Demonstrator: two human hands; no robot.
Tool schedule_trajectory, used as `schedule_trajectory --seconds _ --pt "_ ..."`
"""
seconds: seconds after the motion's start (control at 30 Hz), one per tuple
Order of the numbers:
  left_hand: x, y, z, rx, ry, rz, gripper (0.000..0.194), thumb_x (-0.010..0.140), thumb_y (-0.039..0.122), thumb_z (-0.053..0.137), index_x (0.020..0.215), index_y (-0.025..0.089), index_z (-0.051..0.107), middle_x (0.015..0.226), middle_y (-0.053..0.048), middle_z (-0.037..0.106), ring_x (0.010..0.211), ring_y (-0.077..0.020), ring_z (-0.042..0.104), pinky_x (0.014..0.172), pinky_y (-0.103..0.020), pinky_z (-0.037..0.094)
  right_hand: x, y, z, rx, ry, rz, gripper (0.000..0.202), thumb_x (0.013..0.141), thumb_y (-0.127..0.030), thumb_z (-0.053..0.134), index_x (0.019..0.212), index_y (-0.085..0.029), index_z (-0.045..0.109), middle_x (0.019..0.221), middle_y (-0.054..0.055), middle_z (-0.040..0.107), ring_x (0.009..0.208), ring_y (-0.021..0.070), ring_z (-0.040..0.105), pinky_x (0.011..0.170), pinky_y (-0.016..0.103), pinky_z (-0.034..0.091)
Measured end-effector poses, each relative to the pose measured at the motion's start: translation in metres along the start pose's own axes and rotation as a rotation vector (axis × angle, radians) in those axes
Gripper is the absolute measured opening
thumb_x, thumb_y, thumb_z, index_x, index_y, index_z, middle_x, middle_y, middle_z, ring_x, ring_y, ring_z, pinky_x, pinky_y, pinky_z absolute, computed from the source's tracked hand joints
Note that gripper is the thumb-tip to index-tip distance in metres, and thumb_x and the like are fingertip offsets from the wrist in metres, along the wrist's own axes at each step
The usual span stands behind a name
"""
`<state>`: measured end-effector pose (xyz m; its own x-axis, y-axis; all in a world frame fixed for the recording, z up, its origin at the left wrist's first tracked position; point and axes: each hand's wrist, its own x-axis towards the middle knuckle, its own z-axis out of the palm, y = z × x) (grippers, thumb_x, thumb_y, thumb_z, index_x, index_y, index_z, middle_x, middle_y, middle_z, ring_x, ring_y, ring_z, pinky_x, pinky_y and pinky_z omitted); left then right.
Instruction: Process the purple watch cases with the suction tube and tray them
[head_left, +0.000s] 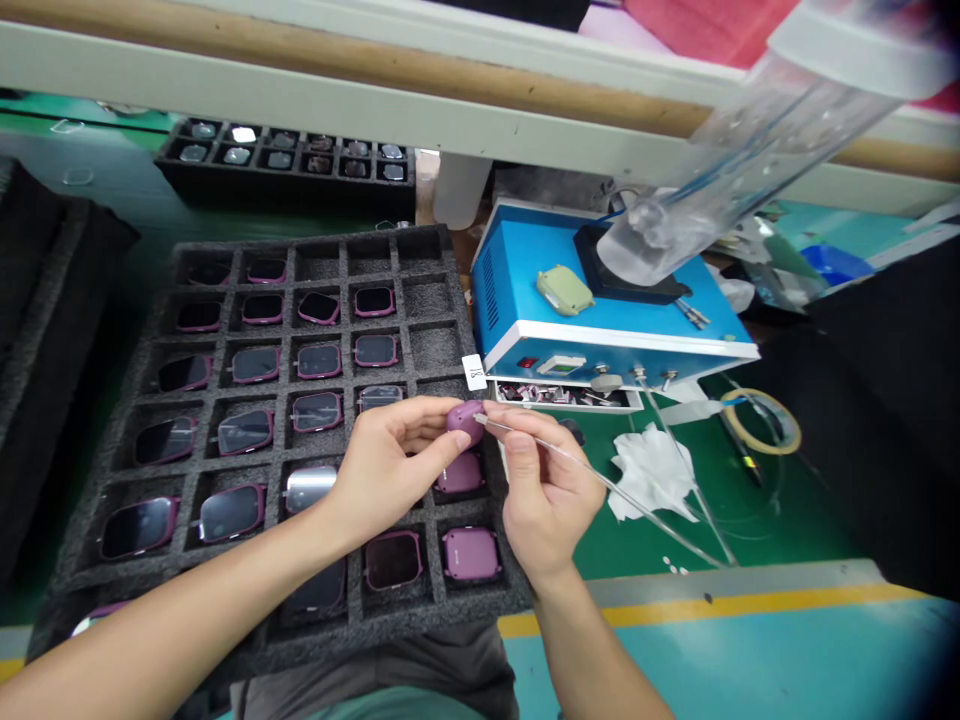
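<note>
My left hand [394,468] grips a purple watch case [466,422] on edge between thumb and fingers, above the right side of a black foam tray [315,262]. Pinched in my right hand [551,490] is a thin clear tube [540,440], its pale tip at the side of the case. Whether the tip touches the case I cannot tell. Below my hands, a purple watch case [471,553] lies back up in the tray, with another partly hidden above it. Several purple-framed watches [241,512] lie screen up in the other compartments.
Right of the tray stands a blue machine [517,270] carrying a green watch case [564,290] and a clear cylinder [720,170]. Its front has a tube fitting. A small parts drawer [562,396], crumpled tissue [652,470] and tape roll [761,422] are nearby. A shelf edge [360,80] crosses overhead.
</note>
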<state>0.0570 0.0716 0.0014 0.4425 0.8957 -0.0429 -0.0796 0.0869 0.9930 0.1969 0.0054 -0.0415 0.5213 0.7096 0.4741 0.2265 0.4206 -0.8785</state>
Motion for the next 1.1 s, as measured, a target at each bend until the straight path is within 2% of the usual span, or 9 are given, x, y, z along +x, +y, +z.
schedule_trajectory --seconds 0.43,0.77,1.1 --pt "0.0004 0.0005 0.0001 0.0 0.004 0.009 0.026 0.082 0.02 0.085 0.107 0.015 0.084 0.102 -0.008 0.087 0.091 -0.0225 0.084 0.084 -0.027 0.068 -0.0008 -0.0004 0.0008 0.001 0.015 0.032 0.015 0.103 -0.021 0.065 0.108 -0.025 0.079 0.106 0.005 0.082 0.106 0.0216 0.079 0.095 0.042 0.068" --pt "0.0007 -0.0015 -0.0006 0.014 0.02 -0.009 0.029 0.08 0.023 0.086 0.108 0.015 0.085 0.102 -0.008 0.087 0.09 -0.0226 0.084 0.081 -0.028 0.068 -0.0012 0.0006 -0.0001 0.033 -0.005 0.001 0.018 0.102 -0.019 0.065 0.109 -0.026 0.08 0.108 0.005 0.08 0.107 0.0219 0.077 0.094 0.042 0.067" --pt "0.0015 0.0017 -0.0025 0.032 0.029 -0.001 0.028 0.078 0.024 0.087 0.106 0.018 0.086 0.099 -0.007 0.087 0.085 -0.0209 0.083 0.079 -0.027 0.067 0.0043 -0.002 0.0017 0.017 -0.024 -0.02 0.018 0.102 -0.019 0.063 0.105 -0.025 0.08 0.106 0.006 0.08 0.105 0.0203 0.077 0.092 0.038 0.066"
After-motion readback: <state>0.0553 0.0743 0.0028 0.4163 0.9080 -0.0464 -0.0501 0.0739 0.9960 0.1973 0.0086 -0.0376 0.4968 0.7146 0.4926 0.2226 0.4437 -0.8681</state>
